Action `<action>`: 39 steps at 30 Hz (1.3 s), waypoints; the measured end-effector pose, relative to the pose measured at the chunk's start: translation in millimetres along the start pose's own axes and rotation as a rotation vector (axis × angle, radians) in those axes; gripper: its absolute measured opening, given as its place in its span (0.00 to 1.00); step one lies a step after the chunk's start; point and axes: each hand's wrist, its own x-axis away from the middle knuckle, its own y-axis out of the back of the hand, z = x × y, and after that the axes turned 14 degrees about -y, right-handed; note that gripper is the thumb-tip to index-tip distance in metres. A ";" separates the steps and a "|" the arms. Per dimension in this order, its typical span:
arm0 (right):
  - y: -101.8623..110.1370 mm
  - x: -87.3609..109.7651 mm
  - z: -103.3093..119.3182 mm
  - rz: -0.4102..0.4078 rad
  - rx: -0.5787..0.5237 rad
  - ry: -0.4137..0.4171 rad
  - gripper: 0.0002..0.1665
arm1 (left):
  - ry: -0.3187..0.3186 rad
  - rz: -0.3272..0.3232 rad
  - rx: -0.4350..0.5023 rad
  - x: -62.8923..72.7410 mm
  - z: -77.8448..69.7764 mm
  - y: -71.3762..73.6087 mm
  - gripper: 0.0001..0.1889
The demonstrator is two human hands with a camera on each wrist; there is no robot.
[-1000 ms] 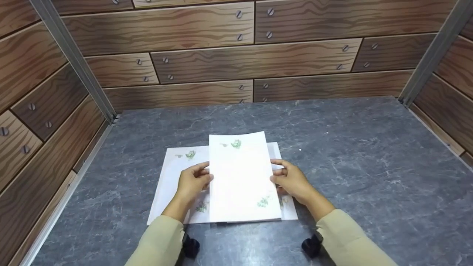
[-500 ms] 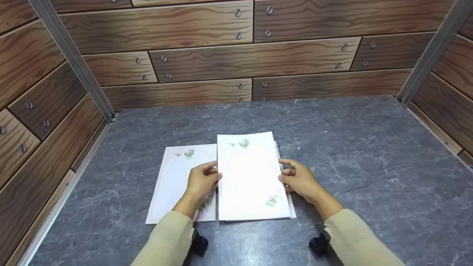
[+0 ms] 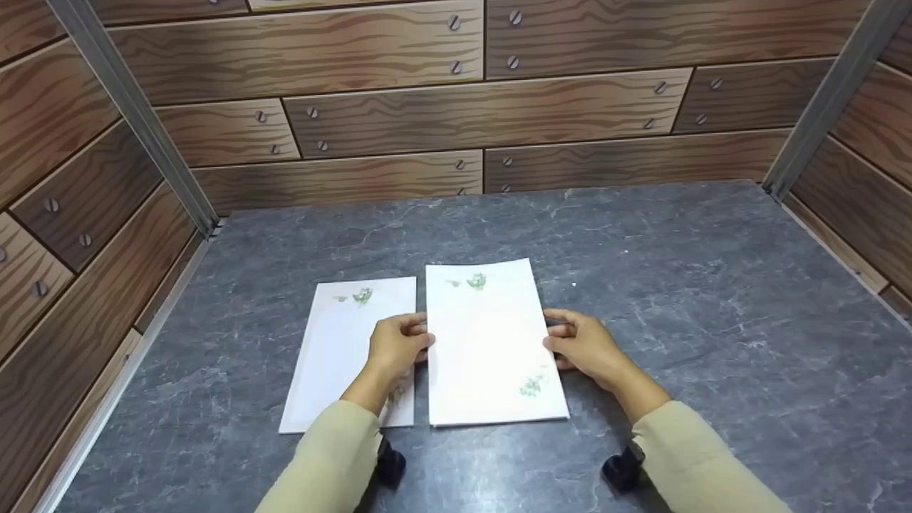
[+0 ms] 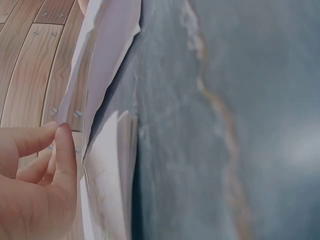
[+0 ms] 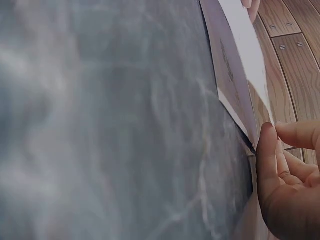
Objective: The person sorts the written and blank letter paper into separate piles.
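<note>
With left hand (image 3: 395,349) and right hand (image 3: 588,348), I am pinching green-printed paper (image 3: 490,338) at opposite side edges. A similar paper stack (image 3: 342,349) is lying beside it on the worktop (image 3: 712,320).

Left of the grip, the left hand (image 3: 396,348) and left sleeve (image 3: 329,452) cover part of the other paper (image 3: 340,356) and its printed motif (image 3: 398,394). That sleeve and the right sleeve (image 3: 702,456) are cut off below. Some fingers (image 3: 413,319) pass out of sight behind the held paper (image 3: 491,335). White specks (image 3: 574,284) beyond the right hand (image 3: 586,346) are too small to identify. In the left wrist view, the tabletop (image 4: 280,125) is blurred.
</note>
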 end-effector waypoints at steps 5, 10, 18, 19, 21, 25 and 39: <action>1.8 -0.7 -1.4 -0.013 0.026 0.009 0.30 | 0.007 -0.010 0.004 0.9 0.5 -1.4 0.20; 2.2 -2.0 -3.4 -0.027 0.040 0.017 0.30 | 0.001 0.009 -0.013 2.0 1.3 0.1 0.18; 1.8 0.8 -2.2 -0.098 0.153 0.029 0.30 | 0.016 -0.003 -0.027 2.6 1.7 1.1 0.16; 2.0 1.1 -2.0 -0.109 0.175 0.035 0.29 | 0.016 -0.005 -0.029 2.6 1.7 0.9 0.16; 2.6 1.8 -1.3 -0.128 0.217 0.050 0.29 | 0.018 -0.006 -0.033 2.5 1.4 0.9 0.16; 3.8 3.8 -0.1 -0.145 0.262 0.071 0.28 | 0.024 -0.012 -0.038 2.3 0.9 1.3 0.15; 8.3 1.9 2.7 -0.131 0.221 0.050 0.30 | 0.020 -0.002 -0.025 4.6 -2.8 8.4 0.16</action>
